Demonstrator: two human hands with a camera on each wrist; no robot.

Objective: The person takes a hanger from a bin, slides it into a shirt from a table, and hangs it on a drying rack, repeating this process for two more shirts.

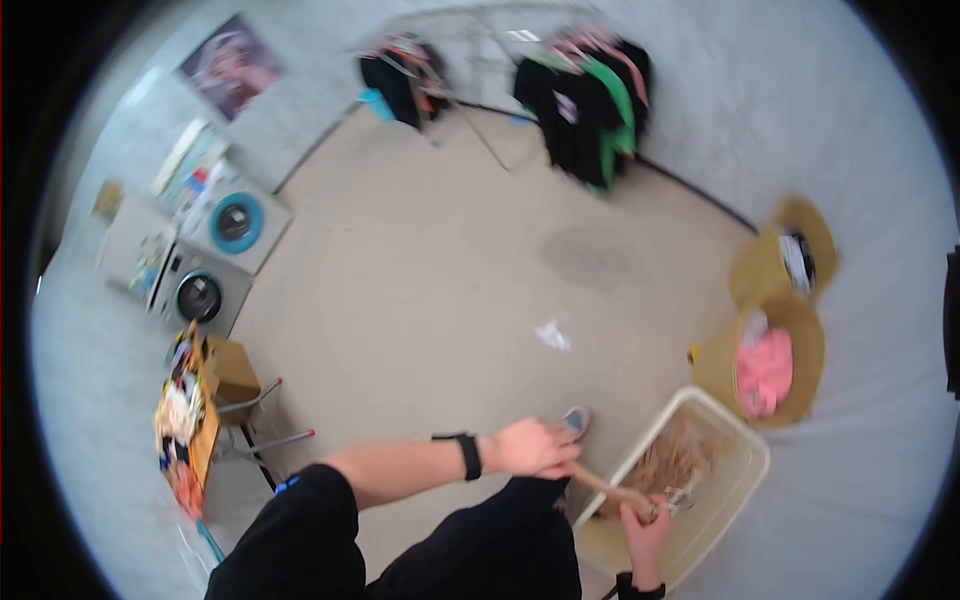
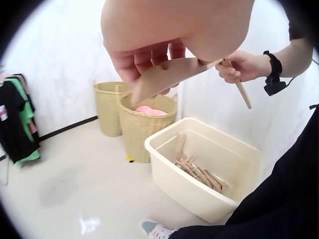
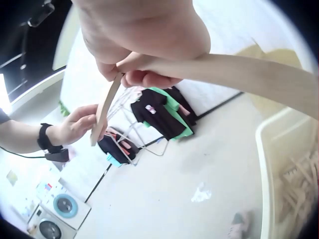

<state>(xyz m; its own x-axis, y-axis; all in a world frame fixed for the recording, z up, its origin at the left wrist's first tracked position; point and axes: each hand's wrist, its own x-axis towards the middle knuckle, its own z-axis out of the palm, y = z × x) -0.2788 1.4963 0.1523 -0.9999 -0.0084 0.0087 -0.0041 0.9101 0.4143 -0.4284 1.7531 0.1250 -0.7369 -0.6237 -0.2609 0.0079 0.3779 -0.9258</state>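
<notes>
Both hands hold one light wooden clothes hanger (image 1: 600,484) over the front part of a cream plastic tub (image 1: 735,490). My left hand (image 1: 528,447) grips one arm of the hanger, its fingers curled behind the wood in the left wrist view. At the hanger's middle, my right hand (image 1: 645,540) pinches the wood between thumb and fingers. The other arm (image 2: 242,94) of the hanger slants down past the right hand. Inside the tub lies a heap of similar wooden hangers (image 2: 199,174).
Two woven baskets (image 2: 142,132) stand behind the tub, one with pink cloth (image 1: 765,370). Racks with hanging shirts (image 1: 570,120) line the far wall. Washing machines (image 1: 235,220) and a clothes-strewn table (image 1: 208,430) are at left. A white scrap (image 1: 552,335) lies on the floor.
</notes>
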